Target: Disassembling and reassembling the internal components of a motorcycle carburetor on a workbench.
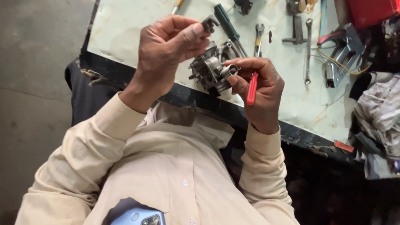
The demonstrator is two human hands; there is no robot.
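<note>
Left hand (167, 47) pinching small grey metal part (210, 23) between thumb and fingers; right hand (260, 86) gripping carburetor body (211, 67) and red-handled screwdriver (251, 89) above workbench (131, 19).

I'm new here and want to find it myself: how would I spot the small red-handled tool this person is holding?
Start at the pale, stained workbench top and find the two hands raised over its near edge. The right hand grips a grey metal engine part, and the slim red-handled tool hangs down across that palm. The green-handled screwdriver and the bare steel spanners lie on the bench; this one is held.
</note>
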